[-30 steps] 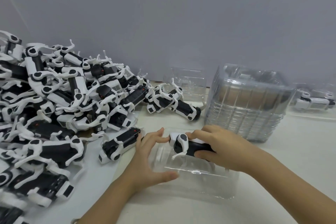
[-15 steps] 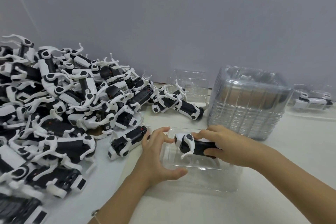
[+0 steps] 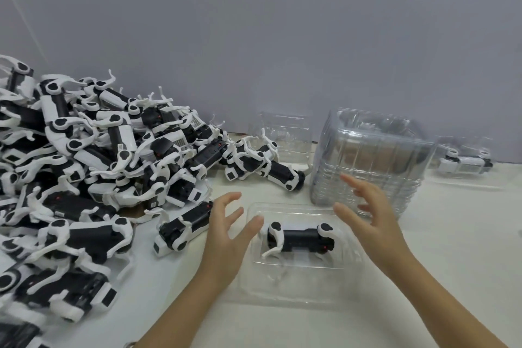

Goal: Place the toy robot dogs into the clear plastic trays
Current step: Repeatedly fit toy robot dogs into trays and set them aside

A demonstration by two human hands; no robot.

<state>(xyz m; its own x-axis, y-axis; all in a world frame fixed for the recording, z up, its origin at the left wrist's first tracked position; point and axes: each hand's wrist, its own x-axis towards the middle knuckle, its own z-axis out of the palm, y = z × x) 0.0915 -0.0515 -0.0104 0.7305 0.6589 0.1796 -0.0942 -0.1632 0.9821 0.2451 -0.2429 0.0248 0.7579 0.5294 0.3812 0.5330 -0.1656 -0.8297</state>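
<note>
In the lower middle of the frame, one toy dog (image 3: 300, 239) lies inside the clear tray (image 3: 296, 291). The left hand (image 3: 226, 237) hovers just left of it and the right hand (image 3: 372, 217) just right of it. Both have the fingers spread and hold nothing. A big pile of toy dogs (image 3: 84, 172) fills the left side. A stack of empty trays (image 3: 367, 161) stands behind the right hand.

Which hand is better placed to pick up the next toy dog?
Probably the left hand: open, just beside a loose toy dog at the edge of the pile. The right hand hovers nearer the tray stack.
</note>
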